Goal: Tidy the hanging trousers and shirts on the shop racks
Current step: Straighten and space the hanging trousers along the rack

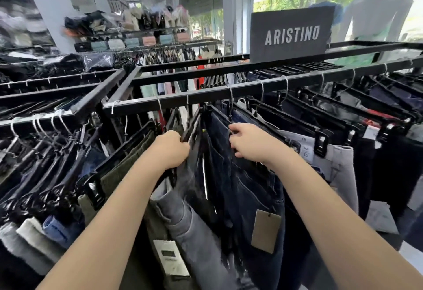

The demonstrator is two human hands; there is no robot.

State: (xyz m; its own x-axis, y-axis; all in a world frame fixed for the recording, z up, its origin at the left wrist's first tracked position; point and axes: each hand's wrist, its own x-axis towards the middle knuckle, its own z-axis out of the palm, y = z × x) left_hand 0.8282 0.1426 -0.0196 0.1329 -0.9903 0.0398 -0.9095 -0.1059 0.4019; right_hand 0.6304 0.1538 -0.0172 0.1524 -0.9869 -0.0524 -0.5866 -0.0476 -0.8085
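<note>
Left hand (172,150): fingers curled tight round black clip hangers (191,129) at the top of the grey jeans (190,223). Right hand (248,144): fingers bent, pinching the waistband of the dark blue jeans (242,189), brown tag (265,230) dangling. Both pairs hanging from the black rail (206,98), long axis running down, waistbands edge-on toward the camera.

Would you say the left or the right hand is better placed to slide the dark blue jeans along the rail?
Probably the right hand: it already grips the dark blue jeans at their hanger, while the left hand holds neighbouring hangers.
</note>
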